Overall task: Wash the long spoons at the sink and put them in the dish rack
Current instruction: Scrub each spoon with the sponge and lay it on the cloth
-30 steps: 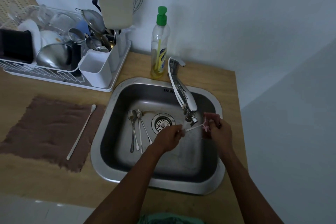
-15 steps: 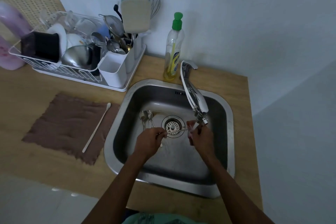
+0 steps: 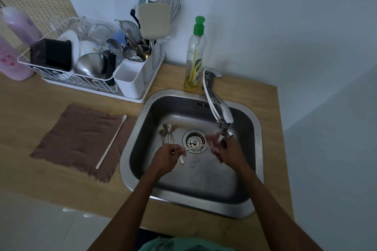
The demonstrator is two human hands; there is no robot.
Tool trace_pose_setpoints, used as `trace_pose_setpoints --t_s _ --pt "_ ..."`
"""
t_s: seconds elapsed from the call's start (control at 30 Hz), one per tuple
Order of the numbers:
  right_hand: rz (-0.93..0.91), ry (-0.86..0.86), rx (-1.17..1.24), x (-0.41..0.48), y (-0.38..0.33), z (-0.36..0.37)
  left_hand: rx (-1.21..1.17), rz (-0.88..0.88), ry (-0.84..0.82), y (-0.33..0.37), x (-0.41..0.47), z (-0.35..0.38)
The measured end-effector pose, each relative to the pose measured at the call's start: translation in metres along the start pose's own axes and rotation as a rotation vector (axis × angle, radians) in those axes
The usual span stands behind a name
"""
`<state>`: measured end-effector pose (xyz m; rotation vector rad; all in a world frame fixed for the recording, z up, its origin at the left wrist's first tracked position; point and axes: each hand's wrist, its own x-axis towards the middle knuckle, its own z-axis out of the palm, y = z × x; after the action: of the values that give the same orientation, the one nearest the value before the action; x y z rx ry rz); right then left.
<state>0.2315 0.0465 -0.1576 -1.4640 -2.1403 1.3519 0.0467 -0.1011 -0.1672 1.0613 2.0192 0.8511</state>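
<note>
- Left hand (image 3: 166,158) pinches the white spoon (image 3: 193,147) over the sink (image 3: 193,203).
- Right hand (image 3: 227,149) at its tip, fingers blurred, grip unclear.
- Soap bottle (image 3: 194,61) label unreadable.

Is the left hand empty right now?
No: the left hand pinches a long white spoon by its handle, holding it out over the drain of the sink.
</note>
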Motion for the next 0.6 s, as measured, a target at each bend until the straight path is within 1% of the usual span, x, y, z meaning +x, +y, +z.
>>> trace_pose_setpoints --t_s 0.07,0.1,0.17,0.23,0.33,0.5,0.6 --pt "-0.13 -0.231 -0.07 0.0 -0.003 -0.013 -0.007 -0.012 -0.075 -0.005 0.001 -0.011" --pt "-0.188 -0.318 -0.127 -0.001 -0.007 -0.019 -0.01 -0.02 -0.116 -0.005 0.002 -0.016" --pt "-0.299 -0.423 -0.264 -0.002 -0.014 -0.024 -0.026 -0.048 -0.181 -0.005 0.003 -0.025" --pt "-0.32 -0.478 -0.265 -0.002 -0.018 -0.023 -0.05 -0.068 -0.221 -0.005 0.001 -0.032" --pt "-0.324 -0.45 -0.227 -0.003 -0.015 -0.02 -0.087 -0.124 -0.246 -0.002 -0.003 -0.036" --pt "-0.396 -0.425 -0.162 -0.01 -0.01 -0.014 -0.128 -0.258 -0.29 0.006 -0.004 -0.04" --pt "-0.348 -0.351 -0.125 -0.009 -0.008 -0.014 -0.172 -0.291 -0.31 0.01 -0.005 -0.04"
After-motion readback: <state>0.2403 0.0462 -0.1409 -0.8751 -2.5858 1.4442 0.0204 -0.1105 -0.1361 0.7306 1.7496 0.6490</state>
